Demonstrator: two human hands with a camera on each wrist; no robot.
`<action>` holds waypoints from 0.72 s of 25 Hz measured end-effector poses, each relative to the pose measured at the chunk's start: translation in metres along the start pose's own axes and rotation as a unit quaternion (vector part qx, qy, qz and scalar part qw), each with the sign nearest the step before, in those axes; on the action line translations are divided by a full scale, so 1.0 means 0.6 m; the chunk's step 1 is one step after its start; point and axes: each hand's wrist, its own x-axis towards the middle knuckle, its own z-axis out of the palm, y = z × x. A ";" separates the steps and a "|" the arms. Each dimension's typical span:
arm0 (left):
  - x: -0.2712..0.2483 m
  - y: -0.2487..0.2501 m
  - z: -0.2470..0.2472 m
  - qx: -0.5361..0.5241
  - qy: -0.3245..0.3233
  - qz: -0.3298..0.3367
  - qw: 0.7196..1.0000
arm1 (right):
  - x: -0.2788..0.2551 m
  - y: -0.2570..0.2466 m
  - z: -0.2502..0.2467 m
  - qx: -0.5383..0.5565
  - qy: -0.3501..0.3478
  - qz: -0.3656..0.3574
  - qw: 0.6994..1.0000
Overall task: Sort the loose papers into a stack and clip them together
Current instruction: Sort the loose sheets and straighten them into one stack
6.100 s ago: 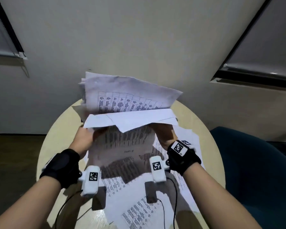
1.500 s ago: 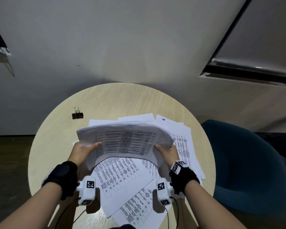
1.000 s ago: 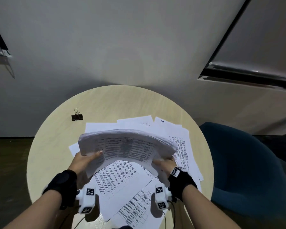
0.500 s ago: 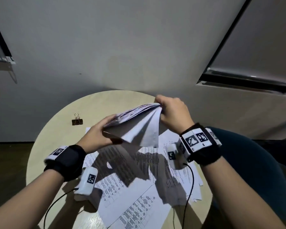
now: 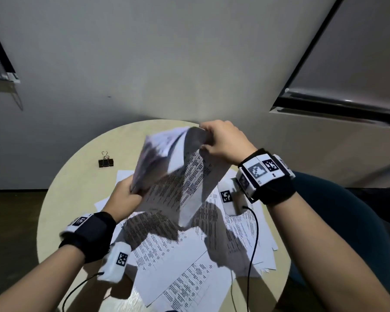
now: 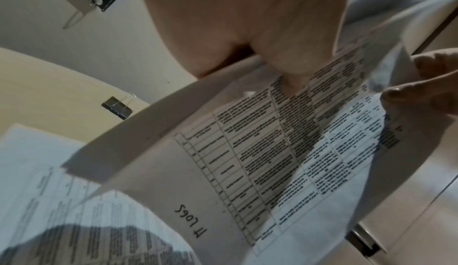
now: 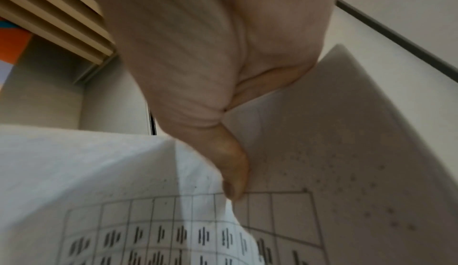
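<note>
1. Head view: the left hand (image 5: pixel 124 195) grips the near lower corner of a sheaf of white printed papers (image 5: pixel 169 172), fingers curled round its edge. The right hand (image 5: pixel 223 141) pinches the far upper corner. The sheaf hangs tilted in the air above a round pale wooden table (image 5: pixel 77 176).
2. Under the sheaf, loose white printed sheets (image 5: pixel 189 255) lie fanned over the tabletop, partly shadowed by the hands and the sheaf.
3. A black binder clip with wire handles (image 5: pixel 105 162) sits on bare wood left of the sheets, well apart from both hands.
4. A dark teal upholstered chair (image 5: pixel 347 221) stands just beside the table on the right. A grey wall (image 5: pixel 167 64) rises behind.
5. Left wrist view: the thumb presses on the printed table of the top sheet; the binder clip (image 6: pixel 116 107) lies beyond the paper edge.
6. Right wrist view: the fingers (image 7: pixel 233 171) are clamped on the paper fold; the sheaf blocks everything below.
</note>
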 end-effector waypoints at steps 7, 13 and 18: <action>0.012 -0.036 -0.038 0.022 0.064 -0.045 0.997 | 0.065 0.034 0.080 0.160 0.090 0.009 0.983; -0.023 -0.165 -0.091 0.012 0.102 -0.262 0.960 | 0.012 0.107 0.298 0.314 -0.123 0.280 0.899; -0.078 -0.250 -0.089 -0.048 0.082 -0.412 0.906 | -0.092 0.063 0.448 0.136 -0.270 0.211 0.930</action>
